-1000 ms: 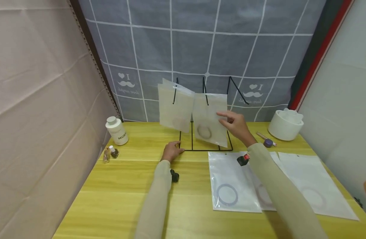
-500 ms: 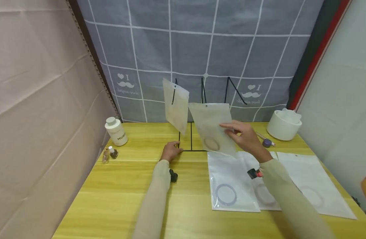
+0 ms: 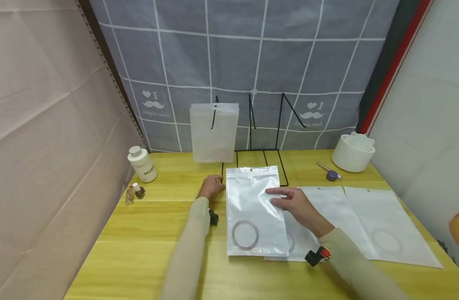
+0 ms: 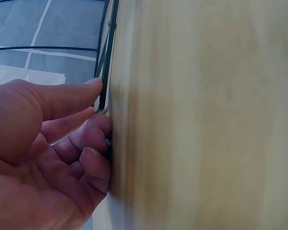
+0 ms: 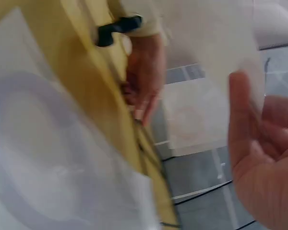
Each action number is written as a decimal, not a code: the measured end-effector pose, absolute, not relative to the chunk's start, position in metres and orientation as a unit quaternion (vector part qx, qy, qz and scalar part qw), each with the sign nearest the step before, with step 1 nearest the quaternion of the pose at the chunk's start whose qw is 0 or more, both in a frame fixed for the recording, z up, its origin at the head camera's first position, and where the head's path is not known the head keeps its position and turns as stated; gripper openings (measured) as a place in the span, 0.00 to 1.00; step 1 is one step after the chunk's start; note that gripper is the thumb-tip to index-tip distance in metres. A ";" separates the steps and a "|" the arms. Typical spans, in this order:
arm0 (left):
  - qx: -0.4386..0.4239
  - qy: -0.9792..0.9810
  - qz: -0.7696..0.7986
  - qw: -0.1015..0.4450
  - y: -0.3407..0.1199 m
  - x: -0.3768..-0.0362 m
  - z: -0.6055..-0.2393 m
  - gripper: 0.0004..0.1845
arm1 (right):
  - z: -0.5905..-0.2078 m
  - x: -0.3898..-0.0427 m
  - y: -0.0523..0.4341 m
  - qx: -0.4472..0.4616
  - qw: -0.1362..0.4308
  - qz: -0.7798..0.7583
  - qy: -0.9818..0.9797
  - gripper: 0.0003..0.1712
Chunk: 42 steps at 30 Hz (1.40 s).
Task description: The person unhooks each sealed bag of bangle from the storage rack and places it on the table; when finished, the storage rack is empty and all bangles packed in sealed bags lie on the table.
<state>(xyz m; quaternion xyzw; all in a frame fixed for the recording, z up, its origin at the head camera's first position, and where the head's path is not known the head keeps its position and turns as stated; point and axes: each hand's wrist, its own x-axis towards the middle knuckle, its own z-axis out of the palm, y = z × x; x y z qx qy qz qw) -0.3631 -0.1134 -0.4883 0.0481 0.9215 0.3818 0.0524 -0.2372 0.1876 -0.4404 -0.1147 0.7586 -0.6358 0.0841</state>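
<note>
Two hands work at a yellow wooden desk. At far left stand a white bottle and two small vials. Further right, the left hand rests on the desk with its fingers curled against the near left corner of a black wire rack; the left wrist view shows fingertips pressed to the thin wire, a light clenched grip on the rack's base. One frosted bag hangs from the rack's leftmost hook.

In front of the rack lies a clear zip-top plastic pouch, flat on the desk, glossy and see-through, with a hang hole at its top edge and a pale ring inside near the bottom. The right hand lies on the pouch's right half, fingers straight and pressing, its grip released. The pouch overlaps another pouch, mostly hidden beneath it and the sleeve. Two more pouches lie to the right, and a white round container stands at the back.

The right wrist view is blurred; only the pouch's film and the hand's edge can be made out.
</note>
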 end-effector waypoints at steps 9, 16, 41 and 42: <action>0.045 0.920 0.383 0.064 -0.115 -0.365 -0.485 0.24 | -0.473 -0.260 0.165 -0.006 0.175 -0.549 0.817 0.18; 0.046 0.916 0.390 0.075 -0.116 -0.363 -0.487 0.24 | -0.488 -0.263 0.146 -0.048 0.165 -0.515 0.840 0.14; 0.042 0.917 0.393 0.060 -0.114 -0.364 -0.483 0.23 | -0.466 -0.303 0.228 -0.024 0.065 -0.406 0.911 0.25; 0.042 0.917 0.393 0.061 -0.114 -0.364 -0.483 0.23 | -0.466 -0.308 0.240 -0.011 0.047 -0.402 0.914 0.25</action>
